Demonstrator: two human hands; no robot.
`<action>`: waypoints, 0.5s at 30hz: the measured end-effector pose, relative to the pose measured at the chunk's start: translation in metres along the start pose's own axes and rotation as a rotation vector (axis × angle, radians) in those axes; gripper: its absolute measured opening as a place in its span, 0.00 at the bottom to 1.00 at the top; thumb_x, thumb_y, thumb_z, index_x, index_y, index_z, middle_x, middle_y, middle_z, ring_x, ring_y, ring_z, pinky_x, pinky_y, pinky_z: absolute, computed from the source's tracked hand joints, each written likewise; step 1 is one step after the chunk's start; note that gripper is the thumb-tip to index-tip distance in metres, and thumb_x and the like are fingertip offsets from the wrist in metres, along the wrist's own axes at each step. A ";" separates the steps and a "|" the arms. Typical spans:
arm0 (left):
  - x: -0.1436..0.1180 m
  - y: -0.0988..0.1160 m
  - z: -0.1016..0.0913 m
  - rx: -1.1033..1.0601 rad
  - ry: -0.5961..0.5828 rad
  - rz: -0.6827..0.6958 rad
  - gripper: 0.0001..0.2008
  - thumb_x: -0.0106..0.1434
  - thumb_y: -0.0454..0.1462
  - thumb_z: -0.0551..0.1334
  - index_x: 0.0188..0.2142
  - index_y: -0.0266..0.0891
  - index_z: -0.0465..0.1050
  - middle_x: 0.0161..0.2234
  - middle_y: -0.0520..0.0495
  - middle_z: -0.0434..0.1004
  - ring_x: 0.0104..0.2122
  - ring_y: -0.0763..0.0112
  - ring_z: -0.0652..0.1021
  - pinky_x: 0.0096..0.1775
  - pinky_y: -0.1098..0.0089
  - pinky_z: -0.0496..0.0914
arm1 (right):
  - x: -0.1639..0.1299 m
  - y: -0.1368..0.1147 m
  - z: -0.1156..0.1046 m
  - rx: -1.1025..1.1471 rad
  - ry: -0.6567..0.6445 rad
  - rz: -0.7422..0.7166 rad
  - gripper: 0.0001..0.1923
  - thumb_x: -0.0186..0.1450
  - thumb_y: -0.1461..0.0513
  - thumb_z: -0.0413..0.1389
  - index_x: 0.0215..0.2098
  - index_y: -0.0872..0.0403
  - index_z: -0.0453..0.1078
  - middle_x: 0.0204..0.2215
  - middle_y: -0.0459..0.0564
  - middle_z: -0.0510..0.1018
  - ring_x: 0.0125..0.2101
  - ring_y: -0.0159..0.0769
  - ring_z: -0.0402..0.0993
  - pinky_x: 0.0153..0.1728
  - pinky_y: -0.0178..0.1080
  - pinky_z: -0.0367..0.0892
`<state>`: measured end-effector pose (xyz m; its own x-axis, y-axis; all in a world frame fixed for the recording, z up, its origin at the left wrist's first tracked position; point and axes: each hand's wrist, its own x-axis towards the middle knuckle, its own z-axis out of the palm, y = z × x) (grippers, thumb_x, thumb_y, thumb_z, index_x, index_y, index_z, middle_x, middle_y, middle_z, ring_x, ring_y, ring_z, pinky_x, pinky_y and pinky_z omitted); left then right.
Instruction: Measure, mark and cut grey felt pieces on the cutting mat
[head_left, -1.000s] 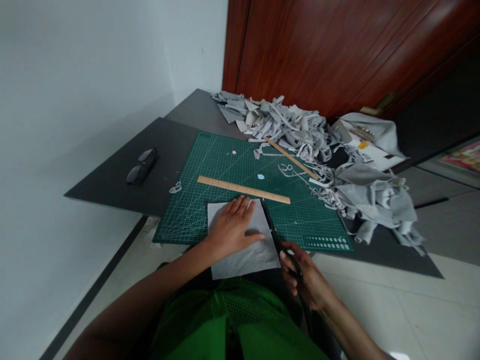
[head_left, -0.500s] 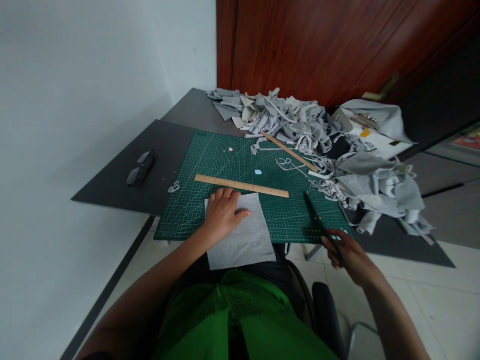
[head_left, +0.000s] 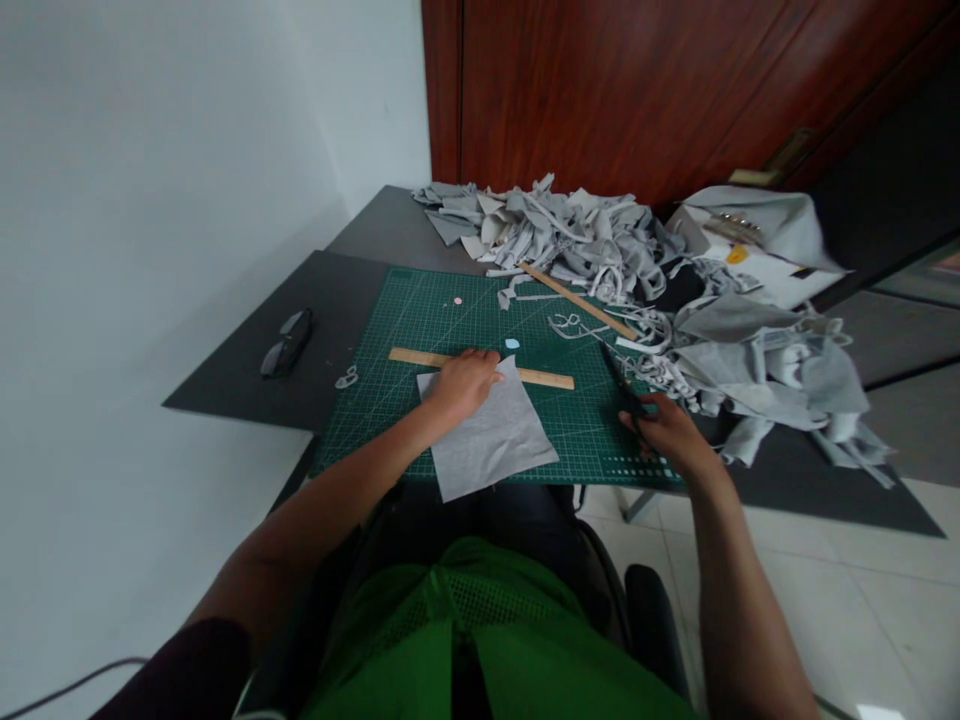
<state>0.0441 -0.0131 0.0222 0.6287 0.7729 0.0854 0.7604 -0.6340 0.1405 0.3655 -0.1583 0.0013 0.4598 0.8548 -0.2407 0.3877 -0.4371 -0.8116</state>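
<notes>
A piece of light grey cloth (head_left: 491, 435) lies on the green cutting mat (head_left: 405, 310), its lower corner hanging over the front edge. My left hand (head_left: 466, 385) rests flat on the upper part of the cloth, thumb out to the right. A wooden ruler (head_left: 551, 380) lies just beyond; the cloth's top edge and my fingers overlap its middle. Over the mat's right side, my right hand (head_left: 664, 425) is wrapped round the handles of black scissors (head_left: 615, 370). Their blades point away and slightly left, apart from the cloth.
Grey cloth scraps (head_left: 562, 235) are heaped along the back, with more cloth (head_left: 780, 365) at the right. A second wooden ruler (head_left: 577, 300) slants beside thin offcuts. Glasses (head_left: 289, 343) lie on the dark table (head_left: 247, 375) at left. A white box (head_left: 757, 250) stands at the back right.
My left hand has slid the cloth away from me and slightly right, up onto the ruler, turning it a little. My right hand and the scissors have moved forward and left.
</notes>
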 end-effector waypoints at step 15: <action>0.000 -0.009 -0.021 0.077 -0.019 -0.441 0.23 0.73 0.46 0.61 0.60 0.31 0.70 0.44 0.31 0.83 0.45 0.46 0.83 0.45 0.57 0.74 | 0.016 0.009 0.004 0.054 0.070 -0.005 0.30 0.55 0.58 0.72 0.52 0.53 0.68 0.16 0.35 0.70 0.14 0.32 0.67 0.13 0.34 0.68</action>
<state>0.0345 -0.0069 0.0416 0.2440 0.9696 0.0157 0.9658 -0.2445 0.0860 0.3727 -0.1479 -0.0124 0.5136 0.8345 -0.1996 0.3479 -0.4152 -0.8405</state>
